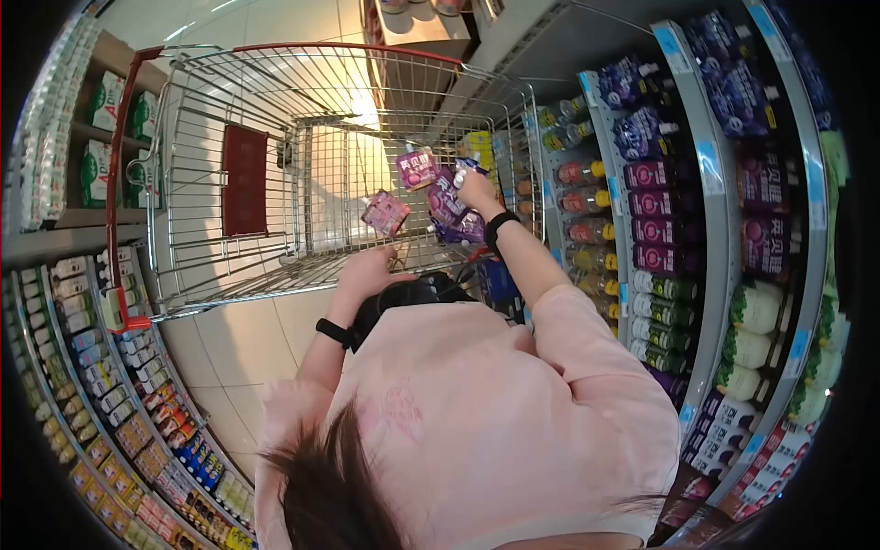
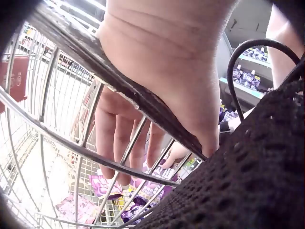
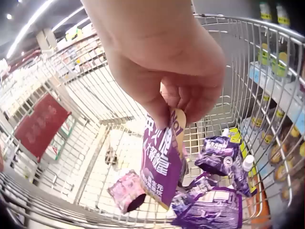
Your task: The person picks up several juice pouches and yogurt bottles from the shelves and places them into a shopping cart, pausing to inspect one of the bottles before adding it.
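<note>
The right hand [image 1: 477, 191], [image 3: 176, 67] pinches the top of a purple pouch [image 3: 159, 167] between thumb and fingers, inside the shopping cart [image 1: 197, 289]. Under and beside it in the right wrist view lie a pink pouch [image 3: 127, 192], a dark purple pouch [image 3: 218, 155] and a purple one [image 3: 214, 210]. The head view also has a magenta pouch [image 1: 417, 169] just left of the right hand. At the cart's near side is the left hand [image 1: 367, 273], [image 2: 164, 62], which rests over a dark bar [image 2: 143, 102], its fingers hanging fairly straight and holding nothing.
Shelves on the right carry purple pouches [image 1: 653, 229], juice bottles [image 1: 580, 200] and white jugs [image 1: 747, 348]. More shelves with small bottles and packs [image 1: 137, 431] stand at the left. A red panel [image 1: 246, 181] hangs on the cart's left part. A dark bag [image 2: 238, 171] is beside the left hand.
</note>
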Demonstrator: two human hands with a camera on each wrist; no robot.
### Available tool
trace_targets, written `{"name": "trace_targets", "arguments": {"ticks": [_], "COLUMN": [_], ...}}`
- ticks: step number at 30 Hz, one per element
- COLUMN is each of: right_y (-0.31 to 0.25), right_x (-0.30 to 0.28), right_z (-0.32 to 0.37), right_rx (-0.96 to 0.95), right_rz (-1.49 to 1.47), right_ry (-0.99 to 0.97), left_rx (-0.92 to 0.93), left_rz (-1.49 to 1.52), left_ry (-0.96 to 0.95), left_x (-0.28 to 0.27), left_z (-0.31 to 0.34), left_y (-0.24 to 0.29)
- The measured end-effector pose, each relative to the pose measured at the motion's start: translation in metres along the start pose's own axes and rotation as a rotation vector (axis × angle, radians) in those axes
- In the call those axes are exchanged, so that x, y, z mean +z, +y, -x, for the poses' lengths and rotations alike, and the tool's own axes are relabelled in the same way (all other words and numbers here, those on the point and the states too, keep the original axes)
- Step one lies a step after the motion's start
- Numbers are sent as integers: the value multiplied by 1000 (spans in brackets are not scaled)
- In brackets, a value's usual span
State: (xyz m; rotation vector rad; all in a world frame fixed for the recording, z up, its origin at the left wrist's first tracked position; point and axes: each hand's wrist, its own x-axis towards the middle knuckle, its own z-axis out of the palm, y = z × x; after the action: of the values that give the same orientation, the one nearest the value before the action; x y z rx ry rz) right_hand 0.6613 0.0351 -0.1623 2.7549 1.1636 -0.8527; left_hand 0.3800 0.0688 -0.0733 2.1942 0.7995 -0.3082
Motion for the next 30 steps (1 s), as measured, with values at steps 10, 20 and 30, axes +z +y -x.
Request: {"name": "trace_targets", "arguments": {"ticks": [10,20,30], "right_y": [20,85,136], "right_x": [13,-85,-292], "right_z": [-24,14,222], "right_rx": [47,-150,-200], "right_rz": [51,-617,-946], "right_ry": [31,190,882], "left_rx": [33,11,19], "left_rz": [1,24,134], "left_ry": [5,-41,-156], "left_x": [5,9,15], "left_z": [-4,-5,-13], "left_y": [-8,-13,-17]}}
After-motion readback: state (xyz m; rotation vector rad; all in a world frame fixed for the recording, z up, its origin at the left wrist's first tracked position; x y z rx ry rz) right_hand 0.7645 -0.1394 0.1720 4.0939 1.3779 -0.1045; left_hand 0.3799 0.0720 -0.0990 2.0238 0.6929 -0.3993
